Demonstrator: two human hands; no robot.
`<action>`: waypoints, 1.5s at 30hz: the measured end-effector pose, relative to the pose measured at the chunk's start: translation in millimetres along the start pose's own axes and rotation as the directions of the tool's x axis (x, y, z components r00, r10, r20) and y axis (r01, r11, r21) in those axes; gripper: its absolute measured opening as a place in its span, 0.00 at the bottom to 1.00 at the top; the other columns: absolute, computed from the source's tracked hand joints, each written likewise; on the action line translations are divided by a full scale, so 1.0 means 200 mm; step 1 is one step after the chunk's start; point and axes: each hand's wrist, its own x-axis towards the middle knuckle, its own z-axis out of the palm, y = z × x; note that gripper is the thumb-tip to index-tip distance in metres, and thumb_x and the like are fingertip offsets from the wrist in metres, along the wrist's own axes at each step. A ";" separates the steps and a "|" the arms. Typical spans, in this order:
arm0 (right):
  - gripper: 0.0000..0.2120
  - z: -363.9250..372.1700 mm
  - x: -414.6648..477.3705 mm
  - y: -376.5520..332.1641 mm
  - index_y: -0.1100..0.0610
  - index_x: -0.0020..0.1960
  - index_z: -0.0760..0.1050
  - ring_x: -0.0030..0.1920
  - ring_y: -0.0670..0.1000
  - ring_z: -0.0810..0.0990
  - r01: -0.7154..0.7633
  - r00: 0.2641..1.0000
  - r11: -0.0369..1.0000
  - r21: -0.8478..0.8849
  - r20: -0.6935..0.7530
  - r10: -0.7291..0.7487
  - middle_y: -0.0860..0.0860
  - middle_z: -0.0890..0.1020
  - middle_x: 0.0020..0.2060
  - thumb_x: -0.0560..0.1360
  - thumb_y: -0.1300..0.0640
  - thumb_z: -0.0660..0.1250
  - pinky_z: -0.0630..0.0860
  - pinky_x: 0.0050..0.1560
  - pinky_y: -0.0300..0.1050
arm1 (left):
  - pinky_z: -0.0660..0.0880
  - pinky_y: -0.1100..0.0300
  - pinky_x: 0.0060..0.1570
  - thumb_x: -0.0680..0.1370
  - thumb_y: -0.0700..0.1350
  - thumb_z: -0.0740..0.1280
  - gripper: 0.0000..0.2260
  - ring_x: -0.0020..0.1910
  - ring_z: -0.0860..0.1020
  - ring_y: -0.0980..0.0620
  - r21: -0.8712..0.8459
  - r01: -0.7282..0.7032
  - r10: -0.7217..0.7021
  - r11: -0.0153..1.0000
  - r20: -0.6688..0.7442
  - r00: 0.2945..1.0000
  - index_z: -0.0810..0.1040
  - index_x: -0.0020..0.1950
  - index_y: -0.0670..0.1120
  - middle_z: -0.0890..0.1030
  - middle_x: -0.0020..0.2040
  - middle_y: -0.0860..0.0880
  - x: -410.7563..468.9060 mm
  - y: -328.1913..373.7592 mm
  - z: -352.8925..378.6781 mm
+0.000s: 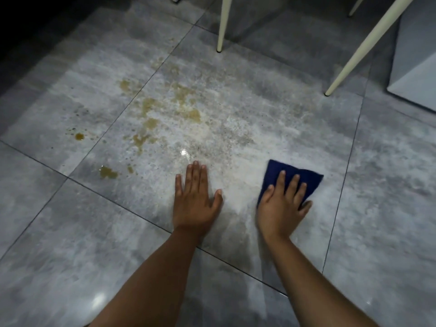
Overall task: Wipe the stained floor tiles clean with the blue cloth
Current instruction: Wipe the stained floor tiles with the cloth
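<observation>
Grey floor tiles (pixel 271 119) fill the view, smeared with whitish residue. Yellow-brown stains (pixel 151 107) spread over the upper left of the middle tile, with separate blobs further left (pixel 79 136) and lower down (pixel 108 173). The blue cloth (pixel 304 178) lies flat on the tile at the right. My right hand (pixel 283 204) presses on the cloth with straight, spread fingers and covers its near half. My left hand (pixel 194 199) rests flat on the bare tile, fingers straight, a hand's width left of the cloth.
Two cream chair legs stand on the floor behind the stains, one at the top middle (pixel 221 27) and one slanting at the right (pixel 361 50). A pale box-like object (pixel 415 74) sits at the far right edge. The top left corner is dark.
</observation>
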 end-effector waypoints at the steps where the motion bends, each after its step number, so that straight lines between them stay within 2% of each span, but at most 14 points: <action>1: 0.24 0.01 -0.05 -0.03 0.50 0.76 0.59 0.76 0.59 0.53 0.058 0.998 0.998 -0.009 0.010 -0.057 0.56 0.59 0.76 0.81 0.49 0.52 0.49 0.72 0.65 | 0.39 0.49 0.76 0.78 0.60 0.48 0.34 0.78 0.45 0.50 0.004 0.000 0.000 1.000 0.006 1.000 0.50 0.79 0.43 0.50 0.80 0.44 0.00 0.00 0.00; 8: 0.25 0.00 0.35 -0.03 0.45 0.77 0.53 0.77 0.54 0.48 0.372 0.924 0.925 -0.082 0.131 -0.360 0.50 0.54 0.78 0.81 0.44 0.45 0.46 0.74 0.60 | 0.38 0.50 0.76 0.78 0.60 0.49 0.34 0.78 0.44 0.51 -0.023 -0.009 0.009 1.000 -0.001 1.000 0.50 0.79 0.44 0.50 0.80 0.45 -0.01 0.00 0.00; 10: 0.24 -0.04 0.47 0.13 0.45 0.77 0.53 0.77 0.55 0.49 0.265 0.962 0.960 -0.088 0.100 -0.256 0.51 0.54 0.78 0.81 0.44 0.45 0.48 0.73 0.61 | 0.39 0.49 0.76 0.78 0.60 0.48 0.34 0.78 0.44 0.51 -0.022 -0.012 0.012 1.000 0.003 1.000 0.49 0.79 0.43 0.49 0.80 0.45 0.00 -0.01 0.00; 12: 0.24 -0.07 0.44 0.31 0.47 0.77 0.55 0.77 0.57 0.51 -0.012 1.000 1.000 -0.023 0.019 0.013 0.53 0.56 0.77 0.82 0.46 0.47 0.49 0.72 0.65 | 0.39 0.48 0.76 0.78 0.61 0.48 0.34 0.78 0.44 0.51 -0.008 -0.015 0.015 1.000 0.008 1.000 0.49 0.79 0.43 0.49 0.80 0.44 -0.01 -0.01 0.00; 15: 0.24 -0.05 0.10 0.35 0.51 0.75 0.61 0.75 0.60 0.57 -0.286 0.952 0.957 0.048 -0.105 0.289 0.57 0.62 0.75 0.81 0.49 0.50 0.54 0.69 0.68 | 0.41 0.47 0.76 0.78 0.61 0.48 0.34 0.78 0.46 0.49 -0.008 -0.011 0.011 1.000 -0.004 1.000 0.51 0.79 0.42 0.51 0.79 0.43 0.00 -0.01 0.01; 19: 0.26 0.01 -0.26 0.16 0.51 0.74 0.64 0.74 0.59 0.60 0.035 0.999 0.999 -0.006 -0.023 -0.035 0.56 0.65 0.74 0.79 0.47 0.48 0.56 0.70 0.65 | 0.45 0.45 0.76 0.77 0.59 0.49 0.34 0.78 0.50 0.47 -0.024 -0.024 0.023 0.999 -0.038 0.999 0.54 0.78 0.41 0.55 0.79 0.42 -0.01 0.01 0.00; 21: 0.25 -0.01 -0.19 0.16 0.49 0.75 0.63 0.75 0.56 0.58 0.225 0.974 0.973 -0.040 0.042 -0.224 0.53 0.63 0.75 0.79 0.46 0.48 0.52 0.72 0.62 | 0.45 0.45 0.76 0.78 0.59 0.50 0.34 0.78 0.50 0.48 -0.027 -0.026 0.025 0.999 -0.051 0.998 0.55 0.78 0.40 0.55 0.78 0.41 -0.01 0.00 0.02; 23: 0.25 -0.04 -0.07 0.26 0.46 0.76 0.58 0.77 0.54 0.53 0.291 0.955 0.951 -0.102 0.087 -0.282 0.49 0.59 0.76 0.80 0.44 0.47 0.45 0.74 0.60 | 0.45 0.45 0.76 0.78 0.59 0.51 0.34 0.78 0.52 0.47 -0.021 -0.031 0.029 0.999 -0.072 0.997 0.56 0.78 0.40 0.56 0.78 0.41 -0.01 -0.01 0.03; 26: 0.24 -0.07 -0.06 0.47 0.46 0.77 0.57 0.77 0.55 0.52 -0.069 0.998 0.993 -0.091 -0.012 0.068 0.51 0.57 0.77 0.81 0.46 0.50 0.46 0.73 0.62 | 0.45 0.45 0.76 0.78 0.58 0.52 0.34 0.77 0.55 0.45 -0.008 -0.044 0.043 0.999 -0.072 0.996 0.58 0.77 0.38 0.58 0.77 0.39 -0.01 -0.01 0.03; 29: 0.22 -0.08 -0.35 0.47 0.50 0.75 0.63 0.75 0.59 0.59 -0.344 0.938 0.939 -0.015 -0.063 0.342 0.56 0.64 0.74 0.81 0.50 0.53 0.55 0.69 0.66 | 0.46 0.45 0.76 0.77 0.59 0.51 0.34 0.77 0.55 0.44 -0.016 -0.041 0.040 0.999 -0.076 0.996 0.59 0.77 0.38 0.59 0.77 0.39 -0.01 0.00 0.03; 33: 0.25 -0.04 -0.67 0.24 0.53 0.71 0.70 0.70 0.60 0.68 -0.077 0.996 0.997 -0.013 0.037 0.078 0.57 0.70 0.71 0.76 0.49 0.53 0.62 0.64 0.66 | 0.51 0.42 0.75 0.78 0.58 0.51 0.33 0.76 0.58 0.42 -0.027 -0.054 0.051 0.998 -0.096 0.994 0.61 0.76 0.37 0.61 0.76 0.38 -0.03 0.00 0.00; 38: 0.24 -0.08 -0.41 0.30 0.47 0.74 0.64 0.75 0.55 0.59 0.297 0.951 0.952 -0.080 0.111 -0.288 0.51 0.64 0.74 0.78 0.46 0.52 0.54 0.72 0.62 | 0.50 0.42 0.75 0.78 0.58 0.49 0.33 0.76 0.57 0.42 -0.004 -0.052 0.052 0.999 -0.071 0.996 0.60 0.76 0.37 0.60 0.76 0.38 -0.03 0.00 0.00; 41: 0.23 -0.10 -0.26 0.39 0.46 0.75 0.60 0.77 0.54 0.54 0.116 0.992 0.990 -0.085 0.056 -0.112 0.50 0.60 0.76 0.81 0.48 0.54 0.50 0.74 0.62 | 0.48 0.44 0.75 0.78 0.59 0.48 0.33 0.77 0.55 0.43 0.009 -0.050 0.050 0.999 -0.060 0.997 0.59 0.77 0.38 0.58 0.77 0.39 -0.02 -0.01 0.00; 45: 0.25 -0.06 -0.43 0.34 0.52 0.73 0.67 0.73 0.60 0.63 -0.141 0.990 0.990 -0.007 -0.008 0.141 0.57 0.67 0.73 0.78 0.49 0.49 0.58 0.68 0.66 | 0.47 0.45 0.76 0.78 0.59 0.49 0.33 0.77 0.54 0.45 0.006 -0.042 0.042 0.999 -0.074 0.996 0.58 0.77 0.39 0.58 0.78 0.40 -0.02 -0.03 0.01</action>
